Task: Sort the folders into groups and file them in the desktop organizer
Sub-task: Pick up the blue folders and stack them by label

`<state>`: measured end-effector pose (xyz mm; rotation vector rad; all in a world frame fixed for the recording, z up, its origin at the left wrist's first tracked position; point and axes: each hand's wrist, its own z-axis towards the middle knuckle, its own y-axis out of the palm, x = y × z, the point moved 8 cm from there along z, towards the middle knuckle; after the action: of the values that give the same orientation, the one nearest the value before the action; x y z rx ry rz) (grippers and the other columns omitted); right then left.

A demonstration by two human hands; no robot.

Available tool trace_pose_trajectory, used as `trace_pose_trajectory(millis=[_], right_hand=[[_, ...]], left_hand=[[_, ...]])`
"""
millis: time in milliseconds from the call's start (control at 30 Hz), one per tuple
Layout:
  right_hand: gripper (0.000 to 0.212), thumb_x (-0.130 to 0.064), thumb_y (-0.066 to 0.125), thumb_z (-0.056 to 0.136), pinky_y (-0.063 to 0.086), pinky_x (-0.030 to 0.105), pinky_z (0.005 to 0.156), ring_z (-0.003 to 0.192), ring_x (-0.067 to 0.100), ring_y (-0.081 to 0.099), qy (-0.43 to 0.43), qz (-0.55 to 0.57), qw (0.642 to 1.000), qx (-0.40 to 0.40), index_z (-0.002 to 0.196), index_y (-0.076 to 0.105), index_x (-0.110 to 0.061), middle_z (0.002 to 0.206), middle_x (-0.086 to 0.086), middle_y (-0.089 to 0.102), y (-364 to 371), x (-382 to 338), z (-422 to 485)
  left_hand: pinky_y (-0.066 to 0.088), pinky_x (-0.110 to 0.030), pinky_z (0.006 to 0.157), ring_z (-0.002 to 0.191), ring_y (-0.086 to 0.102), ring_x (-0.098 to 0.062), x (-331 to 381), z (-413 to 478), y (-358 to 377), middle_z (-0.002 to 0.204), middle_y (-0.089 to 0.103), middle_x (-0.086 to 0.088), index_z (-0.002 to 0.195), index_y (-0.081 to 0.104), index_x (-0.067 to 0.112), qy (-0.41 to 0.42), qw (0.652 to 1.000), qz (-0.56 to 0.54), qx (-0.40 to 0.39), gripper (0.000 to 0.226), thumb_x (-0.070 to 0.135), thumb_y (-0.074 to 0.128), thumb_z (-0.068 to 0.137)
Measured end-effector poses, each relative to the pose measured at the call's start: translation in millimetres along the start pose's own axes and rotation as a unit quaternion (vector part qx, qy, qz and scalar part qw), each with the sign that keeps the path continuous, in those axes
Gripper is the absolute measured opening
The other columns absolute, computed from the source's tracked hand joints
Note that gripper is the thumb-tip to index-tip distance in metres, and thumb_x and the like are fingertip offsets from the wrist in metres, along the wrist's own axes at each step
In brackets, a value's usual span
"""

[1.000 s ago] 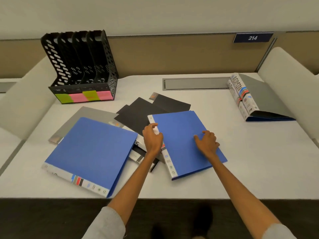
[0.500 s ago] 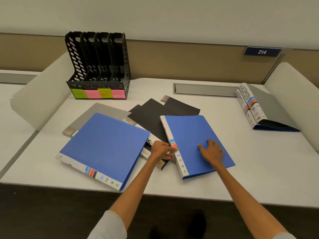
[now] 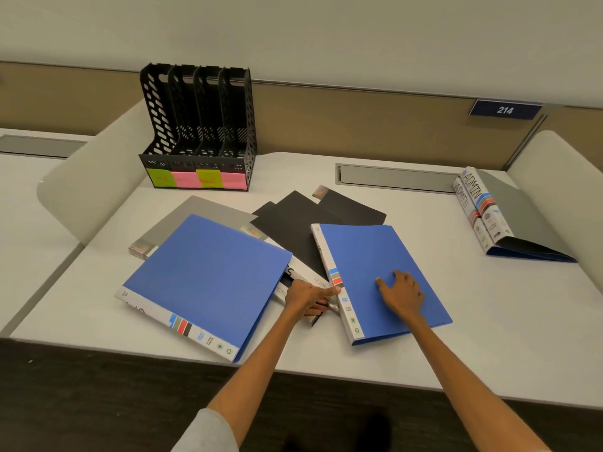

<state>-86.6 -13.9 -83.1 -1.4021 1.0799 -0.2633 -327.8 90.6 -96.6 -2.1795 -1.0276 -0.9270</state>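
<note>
Pinching the spine of the right blue folder (image 3: 368, 252): left hand (image 3: 308, 296); right hand (image 3: 403, 295) is pressing its cover, fingers spread.

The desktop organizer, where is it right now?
In the head view, the black desktop organizer stands at the far left of the desk, behind the grey folder and left blue folder.

The organizer (image 3: 199, 132) stands at the desk's (image 3: 489, 321) back left, folders (image 3: 208, 275) before it, two binders (image 3: 483, 207) far right.
</note>
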Motion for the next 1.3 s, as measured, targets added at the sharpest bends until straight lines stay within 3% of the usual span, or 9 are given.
trace_pose_trajectory(millis=[200, 400, 500, 733, 833, 1000, 1167, 1300], right_hand=[[0.06, -0.052, 0.053, 0.092, 0.023, 0.055, 0.112, 0.138, 0.032, 0.032, 0.001, 0.025, 1.0, -0.001, 0.14, 0.041, -0.018, 0.15, 0.011, 0.035, 1, -10, 4], [0.056, -0.053, 0.056, 0.091, 0.026, 0.055, 0.111, 0.134, 0.032, 0.037, -0.002, 0.042, 0.999, -0.001, 0.135, 0.047, -0.02, 0.146, 0.011, 0.039, -3, -4, 14], [0.058, -0.055, 0.057, 0.089, 0.028, 0.055, 0.11, 0.134, 0.033, 0.037, -0.014, 0.025, 1.0, 0.0, 0.136, 0.046, -0.022, 0.147, 0.01, 0.04, 1, -7, 11], [0.063, -0.062, 0.054, 0.088, 0.029, 0.054, 0.11, 0.137, 0.033, 0.034, -0.045, 0.012, 0.999, -0.013, 0.139, 0.043, -0.027, 0.149, 0.009, 0.039, 9, -20, 4], [0.063, -0.063, 0.055, 0.087, 0.03, 0.053, 0.109, 0.136, 0.032, 0.035, -0.057, 0.015, 0.998, -0.026, 0.139, 0.045, -0.029, 0.148, 0.007, 0.04, 10, -24, 1], [0.06, -0.062, 0.056, 0.086, 0.03, 0.053, 0.109, 0.137, 0.031, 0.035, -0.058, 0.022, 0.997, -0.041, 0.137, 0.046, -0.031, 0.148, 0.005, 0.04, 8, -24, 1], [0.057, -0.063, 0.055, 0.086, 0.03, 0.053, 0.109, 0.134, 0.031, 0.038, -0.057, 0.041, 0.996, -0.052, 0.135, 0.049, -0.033, 0.147, 0.004, 0.043, 3, -30, 3], [0.058, -0.065, 0.055, 0.085, 0.034, 0.055, 0.108, 0.131, 0.033, 0.043, -0.06, 0.078, 0.993, -0.059, 0.134, 0.05, -0.033, 0.145, 0.005, 0.045, -4, -35, 9]], left_hand=[[0.061, -0.033, 0.07, 0.072, 0.073, -0.017, 4, -6, -4, 0.09, 0.074, -0.006, 0.092, 0.065, 0.009, 0.003, 0.998, 0.043, 0.036, 0.056, 0.053, 0.084, 0.063], [0.062, -0.039, 0.07, 0.062, 0.072, -0.018, 4, -10, -21, 0.078, 0.073, -0.005, 0.078, 0.069, 0.007, 0.069, 0.991, 0.059, 0.097, 0.024, 0.028, 0.08, 0.075], [0.062, -0.034, 0.07, 0.069, 0.073, -0.021, -1, -12, -24, 0.087, 0.074, -0.011, 0.084, 0.069, 0.005, 0.067, 0.996, 0.001, 0.059, 0.034, 0.037, 0.079, 0.077], [0.062, -0.033, 0.069, 0.07, 0.073, -0.019, 4, -12, 1, 0.088, 0.075, -0.008, 0.095, 0.07, 0.005, 0.016, 0.999, 0.035, 0.022, 0.061, 0.063, 0.07, 0.074], [0.061, -0.037, 0.073, 0.073, 0.074, -0.022, 1, -14, 14, 0.093, 0.075, -0.009, 0.098, 0.066, 0.007, -0.005, 0.998, 0.059, -0.02, 0.057, 0.059, 0.074, 0.074], [0.061, -0.037, 0.075, 0.076, 0.073, -0.022, 1, -20, 21, 0.102, 0.073, -0.012, 0.114, 0.058, 0.007, -0.047, 0.995, 0.01, -0.093, 0.052, 0.036, 0.08, 0.077], [0.061, -0.03, 0.066, 0.075, 0.073, -0.022, 25, -29, 16, 0.098, 0.071, -0.015, 0.111, 0.056, 0.005, -0.054, 0.994, 0.004, -0.091, 0.057, 0.035, 0.084, 0.071], [0.057, -0.025, 0.052, 0.071, 0.07, -0.018, 44, -28, 9, 0.095, 0.069, -0.009, 0.111, 0.055, 0.009, -0.006, 0.999, -0.007, -0.034, 0.064, 0.041, 0.087, 0.065]])
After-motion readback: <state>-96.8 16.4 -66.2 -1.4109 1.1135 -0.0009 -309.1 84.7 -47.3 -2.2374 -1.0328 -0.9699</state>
